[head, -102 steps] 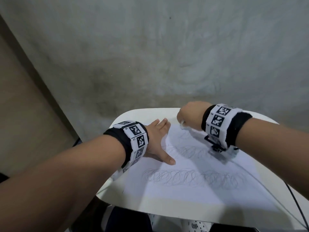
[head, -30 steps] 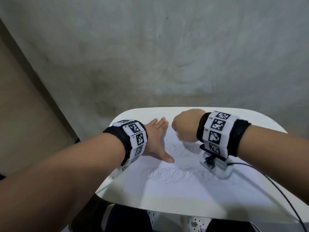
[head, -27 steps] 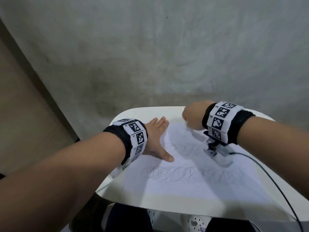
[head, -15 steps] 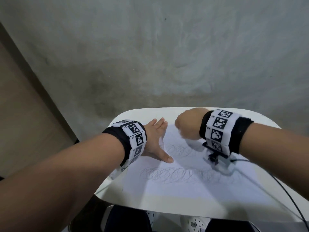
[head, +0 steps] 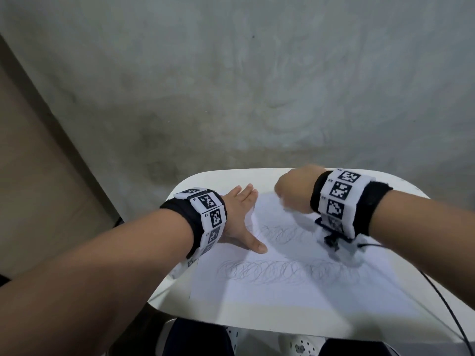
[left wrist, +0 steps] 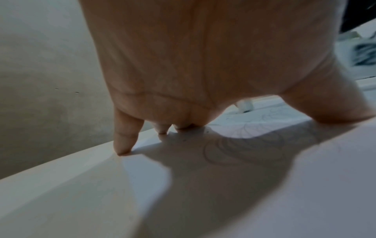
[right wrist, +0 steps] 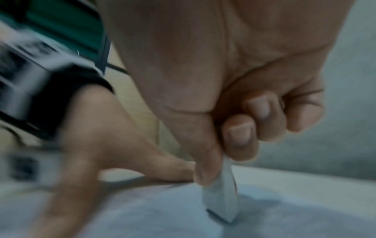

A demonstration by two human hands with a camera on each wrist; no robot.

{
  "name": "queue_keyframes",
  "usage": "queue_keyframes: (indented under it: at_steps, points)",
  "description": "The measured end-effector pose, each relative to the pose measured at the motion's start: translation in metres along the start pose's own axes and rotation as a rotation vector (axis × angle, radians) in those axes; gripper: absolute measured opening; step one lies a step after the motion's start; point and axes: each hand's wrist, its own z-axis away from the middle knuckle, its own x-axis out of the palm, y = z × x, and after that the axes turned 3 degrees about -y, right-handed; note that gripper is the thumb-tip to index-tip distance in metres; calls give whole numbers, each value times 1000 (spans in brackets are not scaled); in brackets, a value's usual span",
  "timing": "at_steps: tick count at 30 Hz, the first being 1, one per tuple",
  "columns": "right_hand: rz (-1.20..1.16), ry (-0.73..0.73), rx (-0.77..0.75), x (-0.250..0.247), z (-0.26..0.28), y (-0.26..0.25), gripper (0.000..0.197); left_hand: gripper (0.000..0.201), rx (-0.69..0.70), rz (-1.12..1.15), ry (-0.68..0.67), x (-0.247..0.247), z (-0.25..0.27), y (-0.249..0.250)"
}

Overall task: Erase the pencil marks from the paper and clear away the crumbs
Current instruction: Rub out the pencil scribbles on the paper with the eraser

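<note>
A white sheet of paper [head: 282,286] lies on a small white table [head: 221,178], with looping pencil scribbles [head: 272,272] across its middle and a second row [head: 280,231] farther back. My left hand [head: 240,214] lies flat, fingers straight and thumb spread, pressing the paper's far left part. My right hand [head: 293,194] is curled over the paper's far edge. In the right wrist view its thumb and fingers pinch a white eraser [right wrist: 221,199], whose tip touches the paper [right wrist: 284,217]. The eraser [left wrist: 245,105] shows beyond my left palm [left wrist: 203,64].
A grey concrete floor [head: 257,86] surrounds the table, with a tan wall [head: 30,176] at the left. A black cable [head: 442,301] runs from my right wrist camera across the table's right side. Dark trousers and white shoes [head: 295,344] show below the near edge.
My right hand has rubbed back and forth over the far part of the paper, now sitting slightly farther right and back than half a second ago. The left hand has stayed put.
</note>
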Motion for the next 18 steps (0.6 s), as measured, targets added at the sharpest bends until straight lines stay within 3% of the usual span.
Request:
queue_keyframes:
  at_steps: [2,6,10,13,18]
  points:
    - [-42,-24,-49,1,-2,-7,21,132,9,-1,4,0,-1,-1]
    - [6,53,66,0,-9,13,13,132,-9,11,5,2,-1,-1]
    - [-19,-11,-28,-1,-10,-3,20,130,6,3,14,0,2,1]
    - [9,16,56,-6,-9,9,14,133,-11,17,1,1,-1,-1]
    - [7,-6,-48,-4,-8,-12,24,131,0,-1,0,-1,2,2]
